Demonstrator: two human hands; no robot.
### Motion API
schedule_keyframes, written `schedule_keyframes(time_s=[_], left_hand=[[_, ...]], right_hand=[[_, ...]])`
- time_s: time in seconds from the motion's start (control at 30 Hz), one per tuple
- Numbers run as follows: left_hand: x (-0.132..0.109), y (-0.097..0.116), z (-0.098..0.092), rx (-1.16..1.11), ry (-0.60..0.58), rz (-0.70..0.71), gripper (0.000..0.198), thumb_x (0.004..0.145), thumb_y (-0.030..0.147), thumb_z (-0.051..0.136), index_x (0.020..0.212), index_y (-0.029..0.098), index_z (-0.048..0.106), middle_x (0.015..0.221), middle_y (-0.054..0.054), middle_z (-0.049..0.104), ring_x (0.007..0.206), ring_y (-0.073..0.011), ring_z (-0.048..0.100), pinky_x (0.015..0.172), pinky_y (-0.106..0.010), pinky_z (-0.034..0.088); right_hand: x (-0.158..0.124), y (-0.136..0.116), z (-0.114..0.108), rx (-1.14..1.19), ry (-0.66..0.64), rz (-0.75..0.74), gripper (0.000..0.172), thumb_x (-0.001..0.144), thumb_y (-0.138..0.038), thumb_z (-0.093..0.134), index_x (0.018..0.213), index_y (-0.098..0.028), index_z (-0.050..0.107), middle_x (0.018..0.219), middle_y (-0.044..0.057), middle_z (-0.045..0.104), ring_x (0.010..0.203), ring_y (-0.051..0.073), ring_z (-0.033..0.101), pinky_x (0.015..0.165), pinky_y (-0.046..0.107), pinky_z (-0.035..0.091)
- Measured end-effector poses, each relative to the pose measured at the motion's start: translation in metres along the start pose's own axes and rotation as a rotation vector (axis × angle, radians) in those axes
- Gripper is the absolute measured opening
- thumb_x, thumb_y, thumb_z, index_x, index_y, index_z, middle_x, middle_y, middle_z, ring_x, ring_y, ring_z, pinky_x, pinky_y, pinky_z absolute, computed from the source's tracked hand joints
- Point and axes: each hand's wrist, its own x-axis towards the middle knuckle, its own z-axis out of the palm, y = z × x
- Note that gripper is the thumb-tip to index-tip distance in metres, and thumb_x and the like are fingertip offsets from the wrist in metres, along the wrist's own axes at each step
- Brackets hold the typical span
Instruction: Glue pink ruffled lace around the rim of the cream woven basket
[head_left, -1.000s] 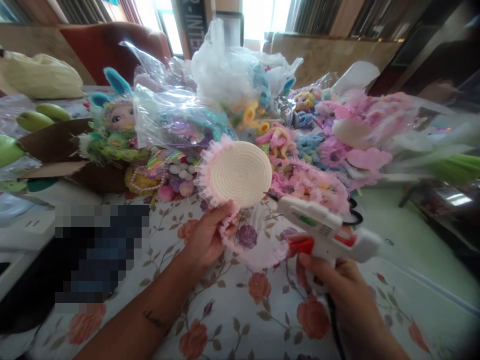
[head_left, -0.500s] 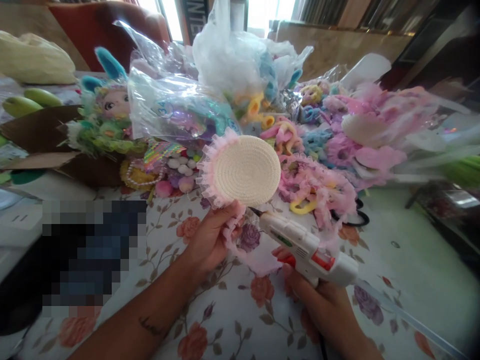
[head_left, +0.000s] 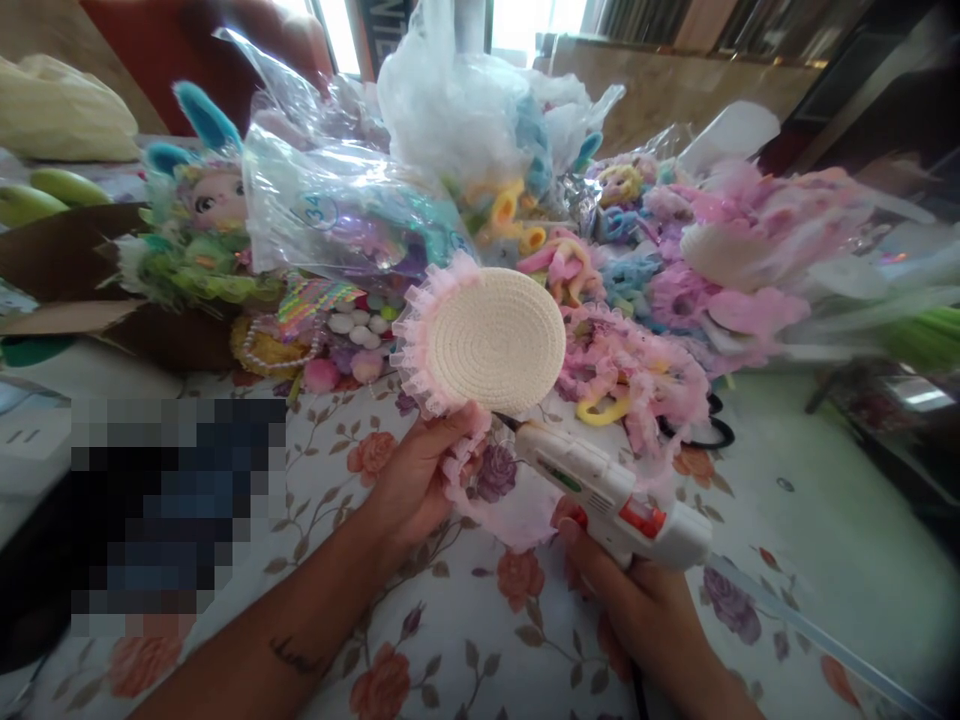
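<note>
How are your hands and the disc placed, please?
Left hand holding woven disc, pink lace. Right hand holding glue gun, nozzle near disc's edge. Loose lace below nozzle.

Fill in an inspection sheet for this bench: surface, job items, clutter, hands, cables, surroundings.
Surface: floral tablecloth, flowers and leaves printed on pale ground.
Job items: woven disc, lace trim along its left edge; glue gun, nozzle near the disc's lower rim, contact unclear.
Clutter: doll, clear plastic bag, pink frilly pile, yellow ring.
Hands: left hand grips disc and lace at the lower rim; right hand grips the glue gun.
Cables: dark cord below the right hand; plug not visible.
Surroundings: bright window behind; yellowish bag far left.
</note>
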Motion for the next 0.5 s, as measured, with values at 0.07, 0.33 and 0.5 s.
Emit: schedule_keyframes(time_s=[0.07,0.33,0.5], left_hand=[[0.0001,0.0003,-0.0002,0.0,0.004,0.003,0.036,0.065,0.025,0.087,0.064,0.016,0.052,0.056,0.006,0.05,0.043,-0.0036,0.042,0.04,-0.016,0.036],[0.0001,-0.0008,0.001,-0.002,0.022,0.025,0.032,0.066,0.024,0.086,0.065,0.016,0.055,0.054,0.006,0.052,0.042,-0.0044,0.044,0.041,-0.016,0.038],[0.0019,-0.0043,0.0003,-0.056,0.031,0.064,0.034,0.057,0.018,0.091,0.06,0.014,0.058,0.054,0.004,0.056,0.047,-0.0048,0.049,0.044,-0.014,0.043]], right_hand=[[-0.0002,0.0001,0.0001,-0.001,-0.002,-0.004,0.035,0.082,-0.047,0.068,0.062,-0.021,0.057,0.058,0.001,0.055,0.056,0.017,0.06,0.037,0.022,0.044],[-0.0001,0.0016,-0.0001,0.025,-0.032,-0.004,0.035,0.083,-0.048,0.068,0.063,-0.021,0.057,0.059,0.002,0.055,0.055,0.017,0.06,0.035,0.021,0.041],[-0.0022,0.001,0.0007,-0.019,-0.005,0.057,0.033,0.082,-0.048,0.068,0.066,-0.021,0.058,0.059,0.001,0.056,0.053,0.016,0.058,0.033,0.021,0.037]])
